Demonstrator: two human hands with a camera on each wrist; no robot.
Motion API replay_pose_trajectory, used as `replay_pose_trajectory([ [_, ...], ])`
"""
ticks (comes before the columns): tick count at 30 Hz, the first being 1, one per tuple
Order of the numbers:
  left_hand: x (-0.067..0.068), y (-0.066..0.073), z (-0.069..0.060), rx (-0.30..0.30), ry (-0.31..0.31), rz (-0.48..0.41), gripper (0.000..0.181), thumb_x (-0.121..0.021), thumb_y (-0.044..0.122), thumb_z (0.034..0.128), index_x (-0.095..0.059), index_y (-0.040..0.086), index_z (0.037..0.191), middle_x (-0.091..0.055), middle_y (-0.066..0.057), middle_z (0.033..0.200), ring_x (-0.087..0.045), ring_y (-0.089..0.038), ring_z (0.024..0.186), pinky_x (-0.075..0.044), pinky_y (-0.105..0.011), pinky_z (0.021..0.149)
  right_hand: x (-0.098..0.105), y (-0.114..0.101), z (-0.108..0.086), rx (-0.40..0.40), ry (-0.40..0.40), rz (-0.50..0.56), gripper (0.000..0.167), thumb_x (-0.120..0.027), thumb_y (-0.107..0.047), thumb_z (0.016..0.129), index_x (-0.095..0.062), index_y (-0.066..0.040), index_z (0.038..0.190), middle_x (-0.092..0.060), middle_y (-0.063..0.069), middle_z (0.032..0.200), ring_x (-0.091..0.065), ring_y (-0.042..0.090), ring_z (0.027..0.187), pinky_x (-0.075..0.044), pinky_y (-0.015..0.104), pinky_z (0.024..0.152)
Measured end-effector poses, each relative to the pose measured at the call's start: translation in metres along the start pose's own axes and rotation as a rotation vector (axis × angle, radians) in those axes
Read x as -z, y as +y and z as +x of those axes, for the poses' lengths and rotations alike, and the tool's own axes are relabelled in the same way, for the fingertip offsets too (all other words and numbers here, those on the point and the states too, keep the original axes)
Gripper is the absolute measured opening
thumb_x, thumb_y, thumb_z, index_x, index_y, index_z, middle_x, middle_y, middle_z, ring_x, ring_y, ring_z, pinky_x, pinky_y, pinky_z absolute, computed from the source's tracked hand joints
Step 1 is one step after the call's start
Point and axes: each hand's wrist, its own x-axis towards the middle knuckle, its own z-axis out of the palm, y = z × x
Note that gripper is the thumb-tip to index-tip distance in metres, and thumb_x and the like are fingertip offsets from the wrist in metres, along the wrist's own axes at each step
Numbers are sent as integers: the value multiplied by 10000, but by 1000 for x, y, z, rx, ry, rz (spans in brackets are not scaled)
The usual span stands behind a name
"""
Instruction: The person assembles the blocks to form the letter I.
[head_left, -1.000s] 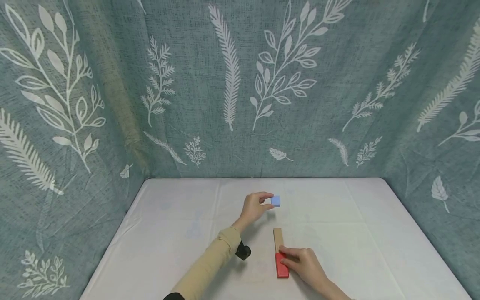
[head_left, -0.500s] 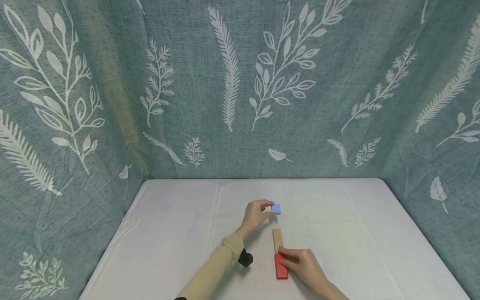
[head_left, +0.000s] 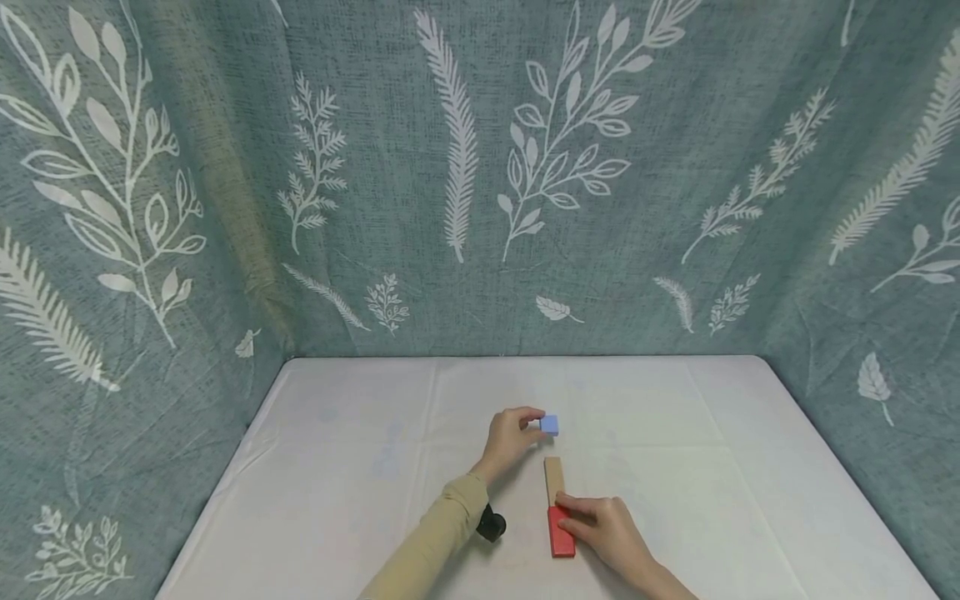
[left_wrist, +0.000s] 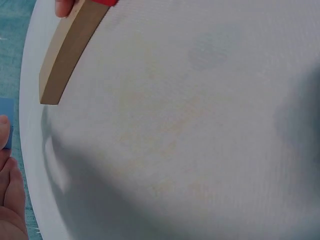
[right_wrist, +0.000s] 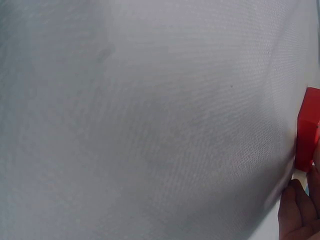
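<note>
My left hand (head_left: 506, 442) pinches a small blue block (head_left: 550, 425) between thumb and fingers, a little beyond the far end of a tan wooden block (head_left: 553, 479). In the left wrist view the blue block (left_wrist: 6, 120) shows at the left edge, apart from the wooden block (left_wrist: 70, 55). On the table a red block (head_left: 562, 533) lies end to end with the wooden one, nearer to me. My right hand (head_left: 611, 533) holds the red block near where the two meet, fingertips partly hiding that joint. The right wrist view shows the red block (right_wrist: 307, 130) only at its edge.
A white cloth covers the table (head_left: 337, 483). Green leaf-patterned curtains (head_left: 480, 183) hang behind it and at both sides. A black wrist camera (head_left: 492, 525) sits under my left forearm, left of the red block.
My left hand has brought the blue block nearer to me, toward the far end of the wooden block. The right hand and the red and wooden blocks have stayed in place.
</note>
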Motion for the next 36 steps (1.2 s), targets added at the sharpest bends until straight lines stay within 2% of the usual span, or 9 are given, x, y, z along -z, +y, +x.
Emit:
replay_pose_trajectory([
  [4,-2,-2,-1,-11,-1,-1,259,-713,27,809,-698,1,1066,-702,-139,1101,-648,-290,1076,-547,-386,943,0,1,0,9,2,-1,325,-746,-192,800,-715,-48,1090,-710,53,1103,-663,254,1054,-585,335,849],
  [13,-8,-8,-4,7,-9,30,273,-717,34,801,-694,12,1072,-697,-144,1113,-649,-302,1071,-548,-421,931,0,3,0,32,7,-5,318,-738,-190,808,-714,-43,1089,-707,59,1106,-665,258,1047,-586,341,844],
  [18,-11,-8,-6,0,-2,59,276,-724,37,795,-693,9,1068,-699,-145,1104,-657,-295,1053,-554,-408,921,1,2,0,23,2,-2,326,-734,-205,813,-711,-44,1096,-706,60,1110,-660,261,1058,-584,347,849],
  [36,-16,-13,-10,-17,38,79,264,-734,11,766,-704,-16,1027,-713,-157,1058,-660,-294,1049,-534,-426,933,0,1,0,0,-10,4,335,-740,-208,807,-711,-43,1097,-708,51,1108,-658,250,1067,-581,341,858],
])
